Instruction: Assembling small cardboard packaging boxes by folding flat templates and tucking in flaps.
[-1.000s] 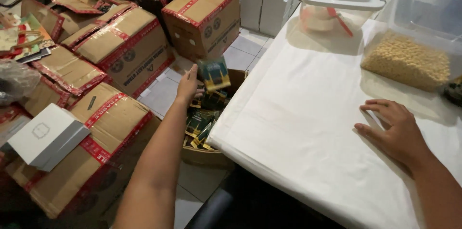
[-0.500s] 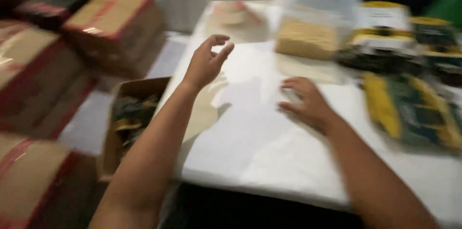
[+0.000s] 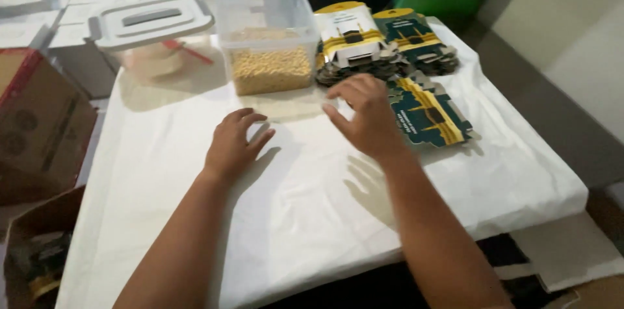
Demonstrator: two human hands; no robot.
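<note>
Now the right hand, fingers spread and holding nothing, hovers just beside the flat green and yellow cardboard cutout, while the empty left hand rests farther from it.

White matt paper table cover, faintly creased. Clear glossy plastic square tub at 12 o'clock. Flat printed glossy card box blanks at 2 o'clock. Brown matt corrugated cardboard carton at 9 o'clock.

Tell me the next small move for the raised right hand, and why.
Probably lower the right hand onto the nearest flat printed carton and take it. The hand hovers open just beside that carton, holding nothing, while the left hand rests flat on the white table cover.
</note>
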